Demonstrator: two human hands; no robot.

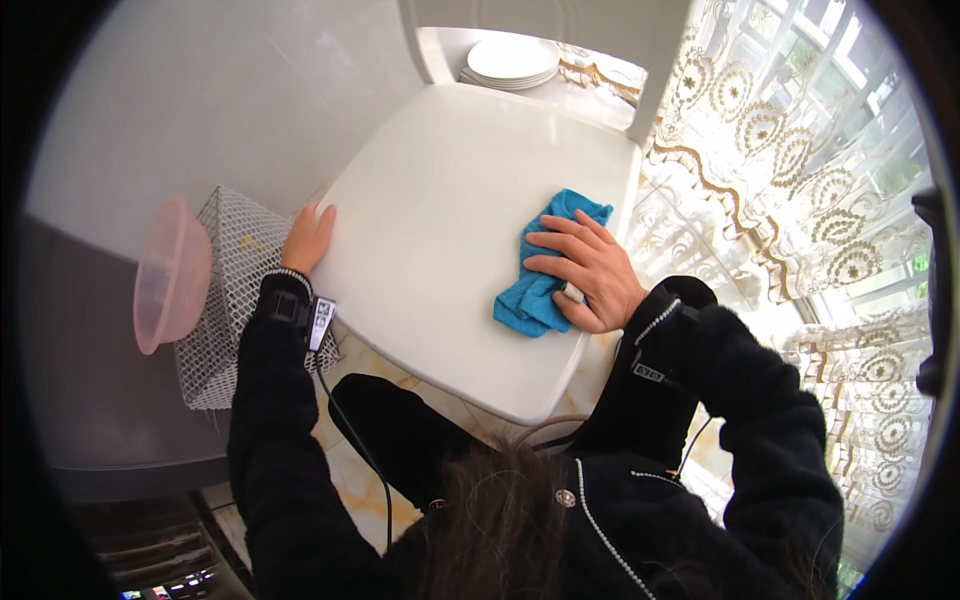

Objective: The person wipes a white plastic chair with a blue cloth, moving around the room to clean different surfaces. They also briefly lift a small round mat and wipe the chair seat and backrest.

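Note:
A white chair (440, 220) with a smooth, glossy seat stands in front of me, its backrest at the far side. My right hand (597, 273) presses a crumpled blue cloth (535, 305) onto the right part of the seat, fingers bent over it and somewhat apart. Something white is wrapped round one finger of that hand. At the seat's left edge, my left hand (307, 240) grips the rim; some of its fingers are hidden. Both wrists carry small strapped devices, and a thin black cable runs down from the left one.
A pink plastic basin (175, 275) leans against a white mesh basket (235, 290) on the left, next to a grey cabinet (90, 350). Beyond the chair is a stack of white plates (513, 62). A patterned sheer curtain (790, 150) hangs at the right.

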